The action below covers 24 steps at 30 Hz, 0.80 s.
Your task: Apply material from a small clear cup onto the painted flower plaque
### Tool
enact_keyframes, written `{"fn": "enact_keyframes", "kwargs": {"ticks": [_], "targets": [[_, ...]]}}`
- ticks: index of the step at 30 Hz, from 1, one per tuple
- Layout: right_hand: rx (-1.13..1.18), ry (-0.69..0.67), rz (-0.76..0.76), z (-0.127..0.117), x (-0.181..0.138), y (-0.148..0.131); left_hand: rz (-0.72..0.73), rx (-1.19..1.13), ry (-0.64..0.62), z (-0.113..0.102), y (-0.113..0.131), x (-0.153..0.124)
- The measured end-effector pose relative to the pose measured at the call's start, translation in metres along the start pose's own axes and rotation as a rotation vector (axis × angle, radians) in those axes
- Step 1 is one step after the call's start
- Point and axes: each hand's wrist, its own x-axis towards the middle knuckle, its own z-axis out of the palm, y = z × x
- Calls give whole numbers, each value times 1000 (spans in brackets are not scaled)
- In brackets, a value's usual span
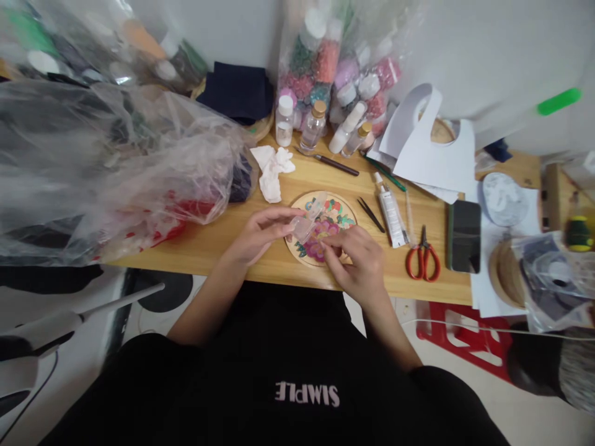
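A round wooden disc (341, 210) with a colourful flower design lies on the wooden table (209, 241) in front of me. My left hand (260, 232) is closed around a small clear plastic piece (309, 217), held tilted over the disc's left part. My right hand (357, 257) rests on the disc's lower right, fingers curled and pinched at the pink flowers; what they pinch is too small to make out.
Black tweezers (370, 214), a white glue tube (389, 210), red scissors (423, 257) and a dark phone (465, 235) lie to the right. Crumpled white tissue (272, 170), small bottles (313, 126), bags of coloured beads (325, 62) and a large plastic bag (106, 167) stand behind and left.
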Motion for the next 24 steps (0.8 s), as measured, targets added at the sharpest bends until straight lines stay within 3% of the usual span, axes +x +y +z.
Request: {"fn": "enact_keyframes", "kwargs": {"ticks": [6,11,17,24], "targets": [[-76,-67,-1,10,3,7,4,5,-25,0,1,0],[62,-124,76,9,3,7,-7,-5,-13,-1,0,-1],[166,-69,160,-3,-2,4,-10,-14,19,0,0,-1],[69,-54,205,-13,-20,17,-19,-53,28,1,1,1]]}}
